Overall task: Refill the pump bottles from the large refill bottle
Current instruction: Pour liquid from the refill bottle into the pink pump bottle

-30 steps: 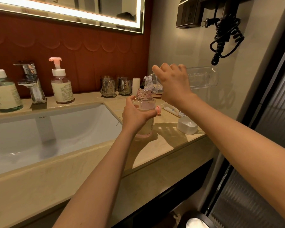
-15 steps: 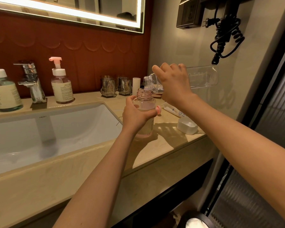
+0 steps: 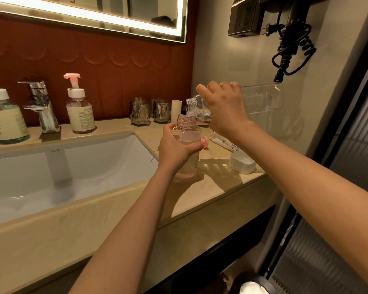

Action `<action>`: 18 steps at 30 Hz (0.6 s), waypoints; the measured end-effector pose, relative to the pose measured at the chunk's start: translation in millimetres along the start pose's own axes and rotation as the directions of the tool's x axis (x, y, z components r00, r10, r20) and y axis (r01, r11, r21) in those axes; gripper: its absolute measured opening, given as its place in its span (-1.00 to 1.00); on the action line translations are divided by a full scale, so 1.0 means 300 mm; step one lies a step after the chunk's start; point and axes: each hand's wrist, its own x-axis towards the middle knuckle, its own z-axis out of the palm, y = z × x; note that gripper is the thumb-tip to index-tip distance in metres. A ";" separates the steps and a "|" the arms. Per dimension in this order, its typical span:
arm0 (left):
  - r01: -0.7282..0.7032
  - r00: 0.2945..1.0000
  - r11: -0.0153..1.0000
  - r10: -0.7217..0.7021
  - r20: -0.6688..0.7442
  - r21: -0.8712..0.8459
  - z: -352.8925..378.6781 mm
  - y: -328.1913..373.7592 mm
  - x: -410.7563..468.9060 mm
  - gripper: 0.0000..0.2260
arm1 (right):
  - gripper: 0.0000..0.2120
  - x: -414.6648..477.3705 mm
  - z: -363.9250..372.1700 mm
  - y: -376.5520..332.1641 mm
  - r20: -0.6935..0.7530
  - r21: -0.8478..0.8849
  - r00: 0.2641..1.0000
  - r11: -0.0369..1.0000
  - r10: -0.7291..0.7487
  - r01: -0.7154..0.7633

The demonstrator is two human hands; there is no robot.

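Though tipped, refill bottle, pump bottle unmoved

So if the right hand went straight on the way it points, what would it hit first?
The right hand, gripping the refill bottle, would probably reach the white cylinder beside the glass tumblers; depth is unclear.
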 end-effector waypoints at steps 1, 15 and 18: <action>-0.001 1.000 1.000 0.001 0.002 -0.001 0.000 -0.001 0.000 -0.16 | -0.37 0.000 0.000 0.000 -0.002 0.000 1.000 1.000 0.000 0.000; 0.002 1.000 1.000 -0.002 -0.002 -0.003 0.002 -0.004 0.002 -0.15 | -0.38 0.001 0.006 0.000 -0.018 0.001 1.000 1.000 -0.007 0.007; 0.004 1.000 1.000 -0.004 -0.003 0.003 0.003 -0.005 0.003 -0.16 | -0.38 0.001 0.003 0.001 -0.020 0.006 1.000 1.000 -0.007 0.007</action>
